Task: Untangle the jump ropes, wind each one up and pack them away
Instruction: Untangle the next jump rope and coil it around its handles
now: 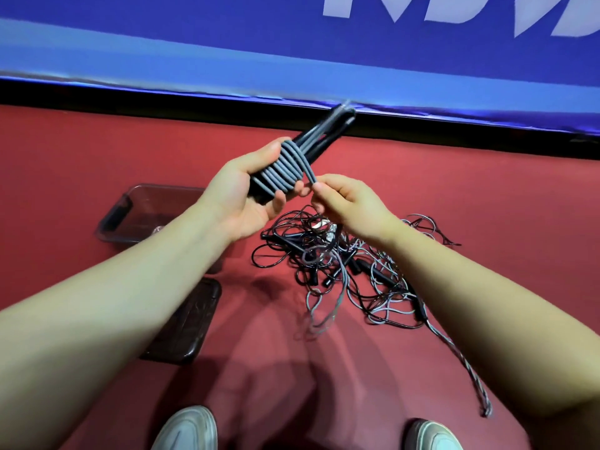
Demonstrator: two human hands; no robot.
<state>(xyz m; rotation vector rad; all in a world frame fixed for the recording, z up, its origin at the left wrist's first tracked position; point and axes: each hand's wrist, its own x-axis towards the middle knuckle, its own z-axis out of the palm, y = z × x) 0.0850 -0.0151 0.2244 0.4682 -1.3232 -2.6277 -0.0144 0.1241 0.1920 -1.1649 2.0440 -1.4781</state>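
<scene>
Grey cord, wound in tight turns around a pair of black handles, makes up the bundle (285,168) that the left hand (245,196) clasps from beneath, thumb on its far side and fingers curled under the coils. Just beside the bundle's near end, the right hand (347,203) pinches the loose tail of the same cord between thumb and fingertips, so both hands are closed on this one rope. The cord looks soft and rubbery, likely light and springy enough to unwind if the tail is let go, so the tail wants tucking under a turn while the left hand keeps pressure on the wraps; the stiff handles are the sound place to grip. Below the bundle, on the red floor (81,151), lies the tangled heap (341,264) of thin black and pale ropes with small black handles, one striped strand trailing away toward the near right. These thinner ropes will probably snag on each other, and are best drawn out by a handle. Left of the bundle sits a clear plastic bin (130,212), with its dark lid (191,323) lying nearer the person's pale shoes (188,430).
</scene>
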